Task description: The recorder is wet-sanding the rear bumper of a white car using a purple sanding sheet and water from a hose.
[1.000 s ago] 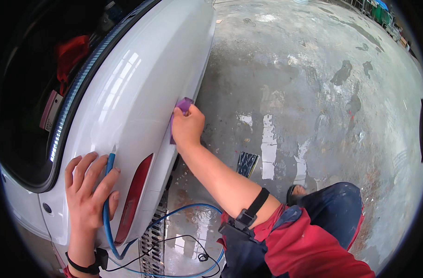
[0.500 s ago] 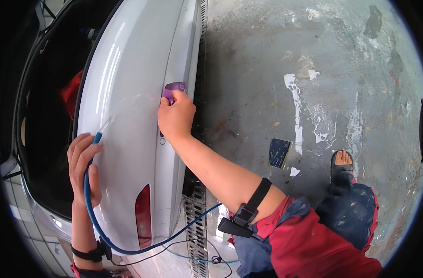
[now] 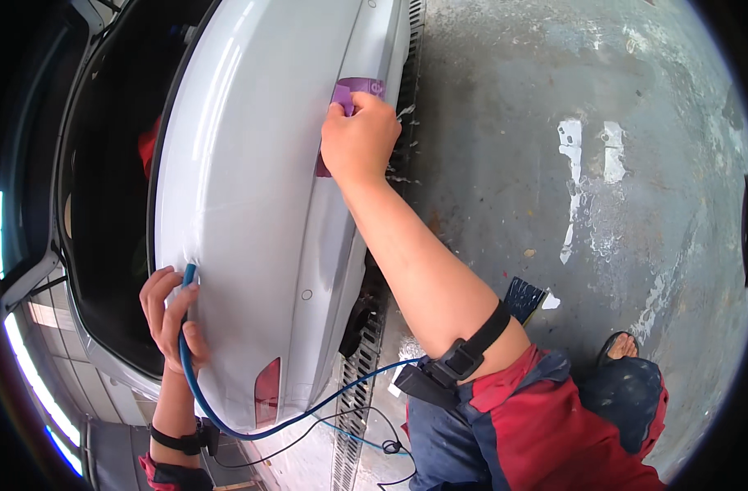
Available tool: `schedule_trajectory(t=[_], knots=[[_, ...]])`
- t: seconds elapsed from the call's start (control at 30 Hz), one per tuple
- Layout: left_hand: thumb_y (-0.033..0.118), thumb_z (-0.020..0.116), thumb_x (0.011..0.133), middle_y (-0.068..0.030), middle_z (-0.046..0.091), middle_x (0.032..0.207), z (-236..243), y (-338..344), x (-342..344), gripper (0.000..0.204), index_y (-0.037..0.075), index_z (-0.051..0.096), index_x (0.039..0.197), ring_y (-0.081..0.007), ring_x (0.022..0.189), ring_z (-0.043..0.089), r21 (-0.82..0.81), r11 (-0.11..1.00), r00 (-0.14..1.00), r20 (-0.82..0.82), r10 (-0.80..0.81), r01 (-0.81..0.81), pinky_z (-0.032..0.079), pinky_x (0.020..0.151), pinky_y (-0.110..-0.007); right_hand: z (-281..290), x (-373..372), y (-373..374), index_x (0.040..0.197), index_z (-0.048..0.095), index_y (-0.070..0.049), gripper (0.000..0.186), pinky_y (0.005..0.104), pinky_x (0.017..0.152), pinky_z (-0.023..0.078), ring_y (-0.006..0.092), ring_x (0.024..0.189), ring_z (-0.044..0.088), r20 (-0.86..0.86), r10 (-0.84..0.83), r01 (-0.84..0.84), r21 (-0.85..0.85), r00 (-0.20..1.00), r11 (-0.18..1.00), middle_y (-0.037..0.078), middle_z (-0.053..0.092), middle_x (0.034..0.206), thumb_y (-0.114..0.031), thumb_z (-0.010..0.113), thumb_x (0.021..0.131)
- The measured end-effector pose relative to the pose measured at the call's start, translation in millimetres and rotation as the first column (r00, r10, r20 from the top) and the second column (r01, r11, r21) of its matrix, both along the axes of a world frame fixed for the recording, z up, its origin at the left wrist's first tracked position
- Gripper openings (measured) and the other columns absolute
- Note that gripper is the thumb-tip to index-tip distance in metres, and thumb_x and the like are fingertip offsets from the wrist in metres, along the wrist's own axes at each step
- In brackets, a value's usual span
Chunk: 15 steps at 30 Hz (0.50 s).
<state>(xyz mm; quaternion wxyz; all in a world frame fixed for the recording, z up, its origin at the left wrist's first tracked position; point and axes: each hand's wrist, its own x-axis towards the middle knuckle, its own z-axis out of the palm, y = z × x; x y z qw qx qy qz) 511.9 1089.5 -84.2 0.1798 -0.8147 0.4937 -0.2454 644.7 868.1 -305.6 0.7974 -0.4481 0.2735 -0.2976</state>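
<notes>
My right hand point(image 3: 360, 137) is closed on a purple flat pad point(image 3: 357, 87), pressed against a grooved ledge along the white car's rear bumper point(image 3: 235, 164). My left hand point(image 3: 169, 311), fingers bent, holds a blue hose point(image 3: 189, 360) at the bumper's left side, its open end pointing along the surface, with a small clear spot at the tip. A red reflector point(image 3: 266, 390) is set into the bumper below my hands.
The open boot point(image 3: 103, 262) lies left, a red object inside. Right are the stained concrete floor point(image 3: 668, 164), a dark flat piece point(image 3: 523, 299) and my sandalled foot point(image 3: 623, 347). A perforated drain grate point(image 3: 353, 450), hose loops and a black cable lie below.
Over the last half second, my right hand and the purple pad have moved up along the bumper and rightward in view. My left hand and hose end appear lower and further right.
</notes>
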Motion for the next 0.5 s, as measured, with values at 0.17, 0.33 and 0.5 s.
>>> schedule_trajectory(t=[0.17, 0.33, 0.5], knots=[[0.034, 0.055, 0.106, -0.0179, 0.060, 0.095, 0.3, 3.0, -0.6, 0.036, 0.002, 0.069, 0.110, -0.0374, 0.095, 0.058, 0.009, 0.999, 0.999, -0.030, -0.033, 0.033, 0.049, 0.087, -0.052, 10.9, -82.0, 59.3, 0.098, 0.068, 0.001, 0.010, 0.0497, 0.073, 0.051, 0.0409, 0.082, 0.066, -0.020, 0.081, -0.080, 0.046, 0.996, 0.996, 0.018, 0.067, 0.090, -0.007, 0.071, 0.093], [0.035, 0.056, 0.106, -0.0181, 0.062, 0.095, 0.8, -0.7, -1.0, 0.036, 0.002, 0.069, 0.108, -0.0378, 0.095, 0.059, 0.052, 0.996, 0.996, -0.044, -0.073, 0.076, 0.049, 0.086, -0.052, 17.2, -103.1, 71.1, 0.095, 0.069, 0.000, 0.009, 0.0407, 0.065, 0.052, 0.0317, 0.068, 0.066, 0.006, 0.075, -0.075, 0.102, 0.997, 0.992, 0.015, 0.067, 0.083, -0.004, 0.075, 0.089], [0.036, 0.058, 0.104, -0.0175, 0.063, 0.095, -0.5, -3.6, -2.5, 0.035, 0.002, 0.069, 0.106, -0.0370, 0.095, 0.061, 0.063, 0.995, 0.995, -0.065, -0.074, 0.078, 0.049, 0.088, -0.051, 12.0, -20.5, -4.2, 0.095, 0.068, 0.004, 0.012, 0.0521, 0.074, 0.051, 0.0461, 0.084, 0.066, -0.011, 0.048, -0.048, -0.013, 0.999, 0.999, 0.021, 0.070, 0.094, -0.006, 0.072, 0.088]])
